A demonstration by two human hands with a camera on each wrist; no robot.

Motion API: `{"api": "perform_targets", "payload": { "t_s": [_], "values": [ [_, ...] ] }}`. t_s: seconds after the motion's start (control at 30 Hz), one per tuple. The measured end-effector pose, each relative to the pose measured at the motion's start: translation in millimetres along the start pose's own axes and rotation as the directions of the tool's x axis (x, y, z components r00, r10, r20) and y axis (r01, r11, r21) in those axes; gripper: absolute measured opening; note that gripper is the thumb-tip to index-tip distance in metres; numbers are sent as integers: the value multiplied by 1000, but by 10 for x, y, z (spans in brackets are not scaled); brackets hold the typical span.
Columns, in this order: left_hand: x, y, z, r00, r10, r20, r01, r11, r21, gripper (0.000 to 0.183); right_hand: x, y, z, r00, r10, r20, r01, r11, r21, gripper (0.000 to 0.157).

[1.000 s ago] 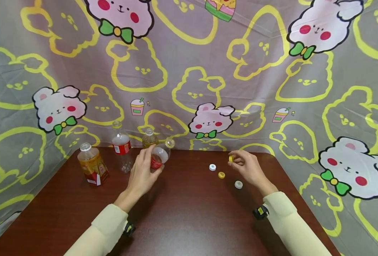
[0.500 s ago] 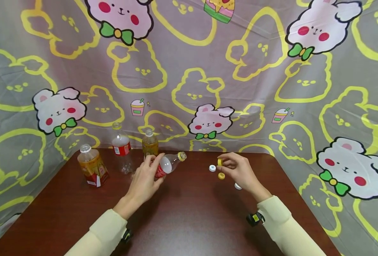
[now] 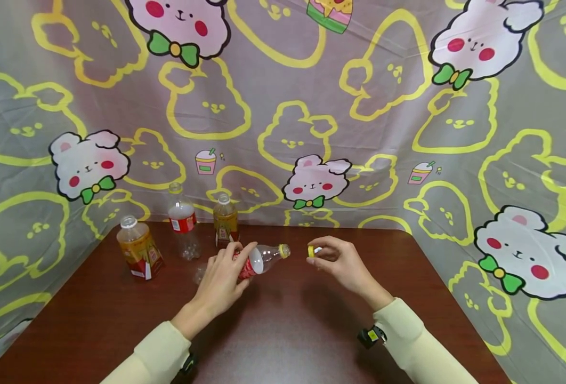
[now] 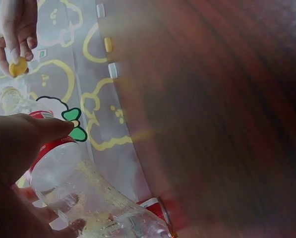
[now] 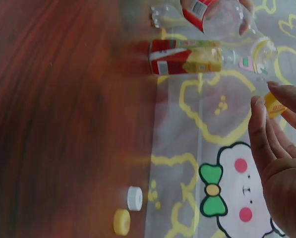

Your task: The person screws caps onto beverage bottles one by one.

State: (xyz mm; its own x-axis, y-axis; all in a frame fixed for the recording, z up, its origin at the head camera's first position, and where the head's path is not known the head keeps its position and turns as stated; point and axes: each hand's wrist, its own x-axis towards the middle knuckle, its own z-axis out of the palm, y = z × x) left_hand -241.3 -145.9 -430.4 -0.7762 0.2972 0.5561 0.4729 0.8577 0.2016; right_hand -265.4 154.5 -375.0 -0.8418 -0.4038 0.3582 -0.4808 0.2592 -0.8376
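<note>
Well, my left hand [image 3: 220, 274] is wrapped round a clear, see-through plastic bottle [image 3: 256, 262], tilted over, its red label [image 3: 248, 269] partly under my fingers and its yellow-ringed open mouth [image 3: 284, 250] poking out beyond them; near that mouth, but apart, my right hand [image 3: 344, 262] pinches a small, round yellow cap [image 3: 310, 251]
</note>
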Motion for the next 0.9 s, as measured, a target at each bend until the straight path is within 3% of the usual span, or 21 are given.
{"api": "perform_targets", "payload": {
  "t_s": [0.1, 0.4, 0.63, 0.9],
  "values": [
    [-44, 31, 20, 1000, 12, 27, -12, 1000, 1, 91, -20, 7, 76, 1000, -1, 21, 0, 1000, 22, 29],
    [-140, 55, 61, 997, 45, 68, -45, 999, 10, 89, 5, 365, 274, 999, -8, 45, 5, 998, 70, 30],
    [-168, 78, 71, 994, 60, 89, -63, 997, 33, 88, -19, 373, 328, 998, 27, 58, -32, 994, 101, 30],
    [-193, 96, 104, 994, 62, 90, -67, 997, 47, 87, -49, 273, 343, 997, 35, 71, -39, 997, 61, 29]
  ]
}}
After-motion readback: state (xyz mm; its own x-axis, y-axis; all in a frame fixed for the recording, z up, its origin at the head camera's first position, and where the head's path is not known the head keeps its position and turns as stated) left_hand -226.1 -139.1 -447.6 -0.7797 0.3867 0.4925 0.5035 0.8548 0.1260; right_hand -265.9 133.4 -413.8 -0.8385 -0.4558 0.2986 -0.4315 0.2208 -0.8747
